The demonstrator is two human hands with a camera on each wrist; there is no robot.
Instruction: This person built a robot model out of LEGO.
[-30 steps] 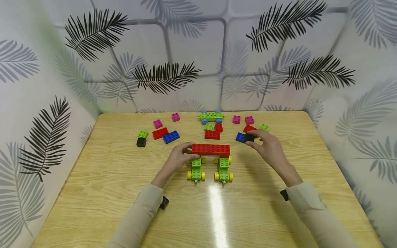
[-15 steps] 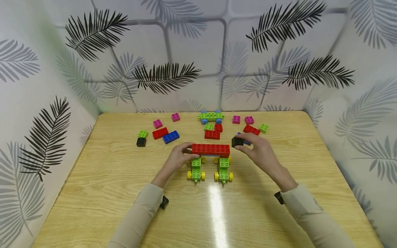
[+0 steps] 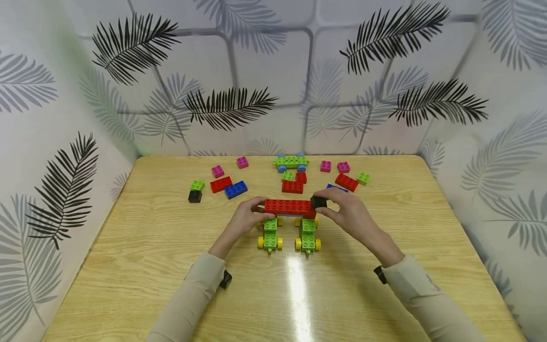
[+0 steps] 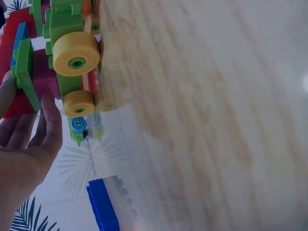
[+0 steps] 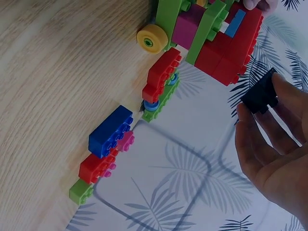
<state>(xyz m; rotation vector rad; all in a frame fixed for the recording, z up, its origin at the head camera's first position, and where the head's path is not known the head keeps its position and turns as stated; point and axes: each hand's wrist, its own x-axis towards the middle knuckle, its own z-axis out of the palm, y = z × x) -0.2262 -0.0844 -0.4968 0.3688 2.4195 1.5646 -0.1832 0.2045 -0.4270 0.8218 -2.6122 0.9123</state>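
Head view: black brick (image 3: 318,202) pinched between hands, touching red bar (image 3: 290,207).

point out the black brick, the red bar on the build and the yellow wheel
black brick (image 5: 260,92), right wrist view, its side face
red bar (image 3: 290,207), head view, its studded top
yellow wheel (image 4: 76,54), left wrist view, its flat face

We count four pink bricks (image 3: 217,171), three loose green ones (image 3: 197,185), two black bricks (image 3: 194,196), two blue (image 3: 236,189), and perhaps four loose red bricks (image 3: 221,184), though the middle cluster is hard to separate. Three wheeled green bases (image 3: 291,161) show.
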